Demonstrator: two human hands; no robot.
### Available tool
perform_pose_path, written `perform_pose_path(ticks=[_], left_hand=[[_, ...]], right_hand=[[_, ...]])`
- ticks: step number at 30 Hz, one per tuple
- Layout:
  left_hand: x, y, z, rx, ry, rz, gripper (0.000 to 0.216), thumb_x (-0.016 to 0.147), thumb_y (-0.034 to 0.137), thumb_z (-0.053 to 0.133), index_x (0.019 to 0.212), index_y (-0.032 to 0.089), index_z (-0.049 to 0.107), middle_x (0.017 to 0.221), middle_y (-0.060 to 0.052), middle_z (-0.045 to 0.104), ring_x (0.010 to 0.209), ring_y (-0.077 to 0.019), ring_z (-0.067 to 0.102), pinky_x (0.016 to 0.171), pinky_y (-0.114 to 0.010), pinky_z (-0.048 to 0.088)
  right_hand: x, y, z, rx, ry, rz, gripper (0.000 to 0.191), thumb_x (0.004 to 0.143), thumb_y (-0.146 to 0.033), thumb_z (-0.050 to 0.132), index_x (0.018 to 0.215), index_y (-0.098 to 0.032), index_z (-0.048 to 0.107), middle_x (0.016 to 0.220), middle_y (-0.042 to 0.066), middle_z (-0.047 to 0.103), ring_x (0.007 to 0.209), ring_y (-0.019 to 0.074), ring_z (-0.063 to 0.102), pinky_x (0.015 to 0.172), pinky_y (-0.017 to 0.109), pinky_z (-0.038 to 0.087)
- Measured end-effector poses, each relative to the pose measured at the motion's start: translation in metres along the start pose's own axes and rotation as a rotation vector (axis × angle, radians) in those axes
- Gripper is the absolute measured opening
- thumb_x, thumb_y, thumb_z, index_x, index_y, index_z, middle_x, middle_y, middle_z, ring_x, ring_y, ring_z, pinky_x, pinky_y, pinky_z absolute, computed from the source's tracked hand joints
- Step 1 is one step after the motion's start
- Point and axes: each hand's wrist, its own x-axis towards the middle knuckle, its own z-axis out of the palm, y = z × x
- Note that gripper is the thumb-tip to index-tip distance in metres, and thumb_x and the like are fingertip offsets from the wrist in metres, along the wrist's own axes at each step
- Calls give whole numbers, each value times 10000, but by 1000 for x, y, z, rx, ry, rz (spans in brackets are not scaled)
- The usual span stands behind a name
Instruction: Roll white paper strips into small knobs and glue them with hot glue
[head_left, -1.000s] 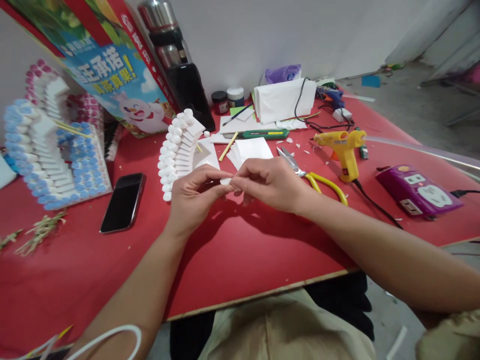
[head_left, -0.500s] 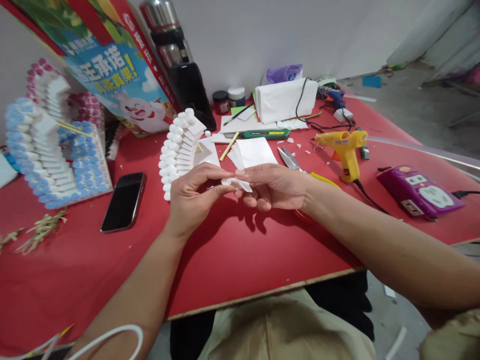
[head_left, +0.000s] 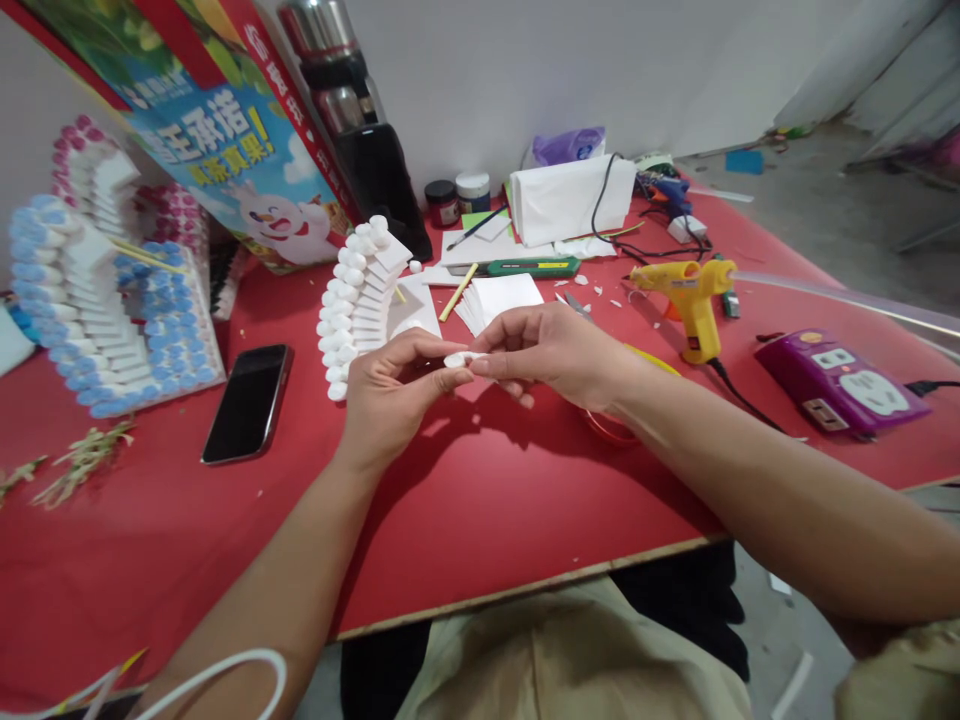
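Red tabletop (head_left: pixel 487 520) carries all items noted. At far left we record a stepped white model with blue-tipped ends (head_left: pixel 105 300), standing on its base. Right of it a black smartphone (head_left: pixel 247 402) lies flat, screen up and dark. Next comes an all-white stepped model (head_left: pixel 360 295), just beyond the left hand (head_left: pixel 386 405).

That hand is raised a little above the surface. Its fingers (head_left: pixel 442 381) are closed, thumb against forefinger, pinching a small white piece (head_left: pixel 459 358). We find this piece held in the air between the two hands, above the middle of the tabletop and near the all-white stepped model. The right hand (head_left: pixel 559 355) meets it from the other side: its fingers (head_left: pixel 495 345) are likewise pinched shut on the same piece, with the remaining fingers curled beneath. We cannot tell the exact shape of the piece.

Behind the right hand lies a stack of white sheets (head_left: pixel 506 295). Further right, a yellow glue gun (head_left: pixel 690 295) stands upright, its black cord trailing toward the near edge. At far right a purple power strip (head_left: pixel 836 385) lies flat, well apart from both hands.
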Motion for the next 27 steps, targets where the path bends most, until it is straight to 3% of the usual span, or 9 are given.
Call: perform_pose_path(ticks=[5,9,12,18,27], left_hand=[[0,-4,5,-90,39,-91,197,690,286,908,831,210,793,768,-5,716,623,-123,633,594,-256,554],[0,-6,9,-146,67,-114,198,689,259,907,831,200,782,792,-5,721,632,-113,635,578,-233,543],[-1,-5,10,-134,84,-106,195,697,253,902,834,195,776,773,2,704,638,-109,631,587,-228,544],[-2,-3,10,-106,73,-82,243,663,246,923,813,189,741,741,21,662,623,-105,611,566,-221,527],[-1,-6,2,40,33,16,318,600,310,960,773,195,720,780,-3,691,725,-147,642,658,-261,538]], right_hand=[[-4,-1,7,-260,89,-125,297,790,-404,823,784,-142,683,535,-17,600,451,113,521,438,248,404],[-9,2,15,-635,264,-395,169,867,-284,714,771,-149,677,623,-1,633,557,108,522,558,256,382],[-12,6,18,-856,308,-558,107,888,-207,638,794,-160,656,714,18,660,637,126,538,628,267,377],[-14,9,19,-1055,245,-650,139,934,-191,506,869,-154,624,847,103,695,765,201,612,673,302,379],[-11,9,13,-1038,116,-673,137,931,-171,496,898,-159,628,860,97,687,708,179,573,656,294,372]])
